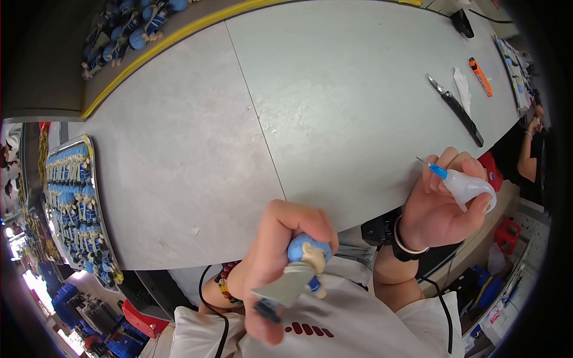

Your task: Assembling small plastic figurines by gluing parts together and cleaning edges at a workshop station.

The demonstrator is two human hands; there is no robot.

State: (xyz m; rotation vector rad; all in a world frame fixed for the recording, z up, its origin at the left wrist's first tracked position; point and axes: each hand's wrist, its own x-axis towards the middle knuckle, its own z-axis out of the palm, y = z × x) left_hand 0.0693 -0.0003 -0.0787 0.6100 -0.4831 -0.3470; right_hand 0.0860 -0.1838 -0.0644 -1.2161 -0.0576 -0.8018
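Observation:
My left hand (pixel 266 253), a beaded bracelet at its wrist, is closed around a small figurine (pixel 308 253) with a blue top to its head and a blue body. A pale grey flat part (pixel 289 285) shows in front of the figurine's body; whether it is joined on, I cannot tell. The figurine is held in front of my shirt, just off the table's near edge. To the right, my right hand (pixel 434 212) is curled palm up around a white squeeze bottle (pixel 464 186). The bottle's blue needle tip (pixel 437 170) points up and left, apart from the figurine.
On the grey table (pixel 179 137) lie a black-handled craft knife (pixel 459 113), a white paper strip (pixel 462 89) and an orange cutter (pixel 480 77). A tray (pixel 97 179) of similar figurines stands left; more figurines (pixel 128 30) sit on a yellow-edged shelf. Another person's arm (pixel 527 149) shows far right.

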